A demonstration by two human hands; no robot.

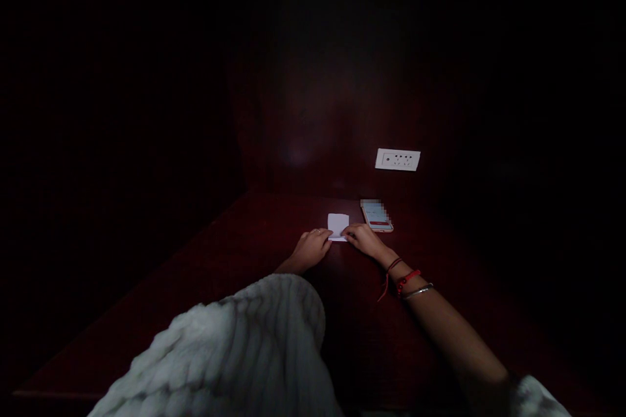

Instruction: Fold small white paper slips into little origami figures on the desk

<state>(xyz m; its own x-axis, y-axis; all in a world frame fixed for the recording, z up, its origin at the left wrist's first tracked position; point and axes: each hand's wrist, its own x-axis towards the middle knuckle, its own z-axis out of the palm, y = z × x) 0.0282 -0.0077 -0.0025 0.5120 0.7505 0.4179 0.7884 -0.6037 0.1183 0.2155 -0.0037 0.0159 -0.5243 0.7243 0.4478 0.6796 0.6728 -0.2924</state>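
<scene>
Fingers [326, 232] of left hand [311, 248] and right hand [368, 240] hold white paper [338, 223] at its near fold, which uneven pressure could skew.

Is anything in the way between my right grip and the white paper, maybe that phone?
Nothing visible is in the way. The right grip is at the near right corner of the white paper. The phone lies farther right, beyond the grip, not between them.

Desk [220, 254], dark red: one small white paper [338, 223], near edge folded; one phone [375, 214], screen lit, to its right.
</scene>
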